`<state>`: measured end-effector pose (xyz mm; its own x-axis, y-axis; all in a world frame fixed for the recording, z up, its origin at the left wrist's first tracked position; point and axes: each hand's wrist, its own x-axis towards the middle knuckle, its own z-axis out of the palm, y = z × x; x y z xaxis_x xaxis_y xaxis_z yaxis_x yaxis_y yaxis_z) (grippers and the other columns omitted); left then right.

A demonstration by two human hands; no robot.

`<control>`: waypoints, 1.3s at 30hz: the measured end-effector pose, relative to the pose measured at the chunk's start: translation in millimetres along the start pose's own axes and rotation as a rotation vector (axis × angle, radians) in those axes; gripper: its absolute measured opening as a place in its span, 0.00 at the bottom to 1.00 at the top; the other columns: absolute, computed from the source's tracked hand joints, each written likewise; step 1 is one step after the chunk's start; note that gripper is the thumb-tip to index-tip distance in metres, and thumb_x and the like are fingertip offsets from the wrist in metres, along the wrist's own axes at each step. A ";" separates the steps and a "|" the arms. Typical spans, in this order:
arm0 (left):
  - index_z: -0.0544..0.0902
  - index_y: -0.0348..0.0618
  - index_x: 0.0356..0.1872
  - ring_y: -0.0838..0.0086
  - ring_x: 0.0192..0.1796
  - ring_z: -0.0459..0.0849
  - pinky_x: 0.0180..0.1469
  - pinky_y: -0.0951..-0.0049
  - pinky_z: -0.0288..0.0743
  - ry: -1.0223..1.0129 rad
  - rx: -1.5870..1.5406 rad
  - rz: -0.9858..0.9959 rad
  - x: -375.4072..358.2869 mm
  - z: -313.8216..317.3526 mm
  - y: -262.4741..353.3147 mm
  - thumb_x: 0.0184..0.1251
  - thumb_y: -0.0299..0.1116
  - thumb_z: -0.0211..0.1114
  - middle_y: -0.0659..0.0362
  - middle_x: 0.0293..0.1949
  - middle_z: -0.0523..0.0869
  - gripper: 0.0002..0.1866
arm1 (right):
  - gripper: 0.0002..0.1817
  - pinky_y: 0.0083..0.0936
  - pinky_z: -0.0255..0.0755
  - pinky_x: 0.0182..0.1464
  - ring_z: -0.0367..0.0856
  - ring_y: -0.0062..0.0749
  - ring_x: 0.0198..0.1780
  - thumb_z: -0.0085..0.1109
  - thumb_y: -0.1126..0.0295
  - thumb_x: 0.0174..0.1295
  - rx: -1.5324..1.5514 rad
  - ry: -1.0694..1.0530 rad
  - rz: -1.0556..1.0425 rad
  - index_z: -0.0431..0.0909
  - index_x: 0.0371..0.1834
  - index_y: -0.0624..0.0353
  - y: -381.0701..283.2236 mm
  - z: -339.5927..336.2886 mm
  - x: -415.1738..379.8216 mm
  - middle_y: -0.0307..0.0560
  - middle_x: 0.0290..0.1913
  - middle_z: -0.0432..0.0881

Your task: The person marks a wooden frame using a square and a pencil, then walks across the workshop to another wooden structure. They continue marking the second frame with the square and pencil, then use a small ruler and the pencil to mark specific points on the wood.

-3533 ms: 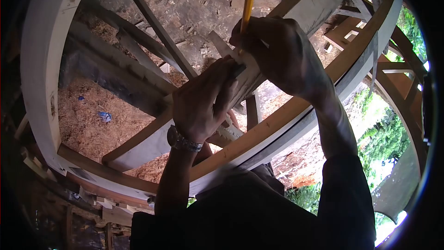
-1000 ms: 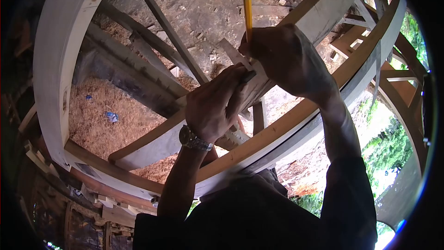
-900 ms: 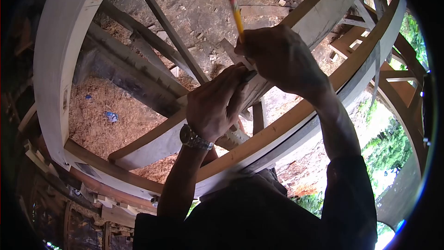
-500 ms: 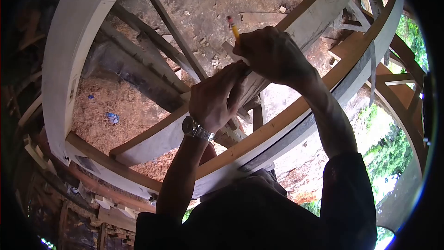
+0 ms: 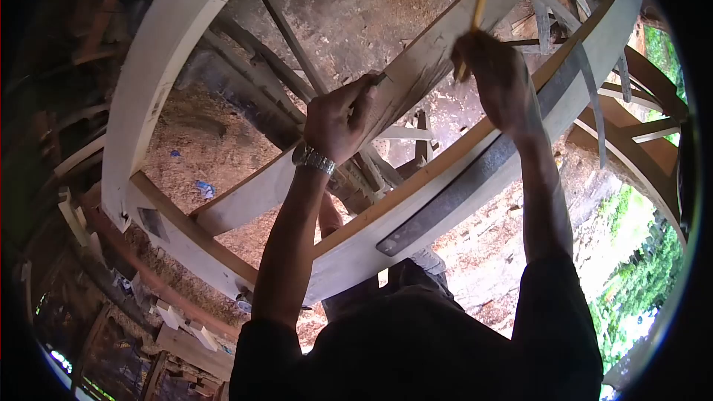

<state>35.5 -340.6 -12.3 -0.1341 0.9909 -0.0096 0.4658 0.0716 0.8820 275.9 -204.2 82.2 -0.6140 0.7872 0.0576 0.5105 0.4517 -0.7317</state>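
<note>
My right hand (image 5: pixel 499 85) is closed on a yellow pencil (image 5: pixel 483 1). Its reddish end points up, and the hand is raised to the right of a pale wooden beam (image 5: pixel 425 67). My left hand (image 5: pixel 338 122), with a metal-banded watch (image 5: pixel 315 159) at the wrist, is closed on that beam, fingers curled at its upper edge. A small dark bit shows by the left fingertips, too small to name. Dark marks streak the beam's face. The beam spans the inside of a large curved wooden frame (image 5: pixel 445 172), whose near rim passes under my forearms.
A dark flat strip (image 5: pixel 445 200) lies along the near rim. Thin slats (image 5: pixel 592 104) hang at the right. Below, wood shavings and a blue scrap (image 5: pixel 205 189) cover the ground. More curved timbers (image 5: pixel 639 134) stand at right, and wood offcuts (image 5: pixel 186 323) lie at lower left.
My right hand has moved away from the left, to the right, carrying the pencil, which now stands more upright. My left hand remains at the beam. The view has shifted slightly.
</note>
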 end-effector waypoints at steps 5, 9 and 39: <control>0.91 0.41 0.61 0.62 0.41 0.96 0.42 0.65 0.84 -0.028 0.025 -0.017 3.4 0.8 -0.8 0.87 0.43 0.62 0.47 0.44 0.96 0.19 | 0.20 0.34 0.82 0.40 0.90 0.37 0.34 0.55 0.60 0.87 0.171 0.155 0.373 0.85 0.46 0.70 -32.8 -45.8 -114.4 0.53 0.32 0.89; 0.90 0.44 0.65 0.63 0.54 0.96 0.53 0.64 0.87 -0.013 0.057 0.032 0.3 1.9 -3.9 0.89 0.47 0.59 0.48 0.51 0.96 0.22 | 0.23 0.31 0.81 0.39 0.88 0.33 0.32 0.52 0.57 0.88 0.247 0.321 0.440 0.83 0.42 0.68 -34.5 -55.6 -222.6 0.50 0.30 0.87; 0.91 0.38 0.62 0.75 0.62 0.87 0.71 0.68 0.75 0.056 0.142 -0.393 -2.9 -6.8 -48.0 0.82 0.56 0.67 0.57 0.57 0.94 0.29 | 0.06 0.35 0.85 0.44 0.93 0.42 0.41 0.57 0.81 0.76 0.217 -0.302 0.235 0.84 0.45 0.71 84.2 -186.5 -343.9 0.58 0.44 0.90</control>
<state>7.6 -347.7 -51.4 -0.3715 0.8776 -0.3030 0.4849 0.4617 0.7427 642.3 -358.6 127.4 -0.6609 0.6856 -0.3051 0.5387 0.1504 -0.8290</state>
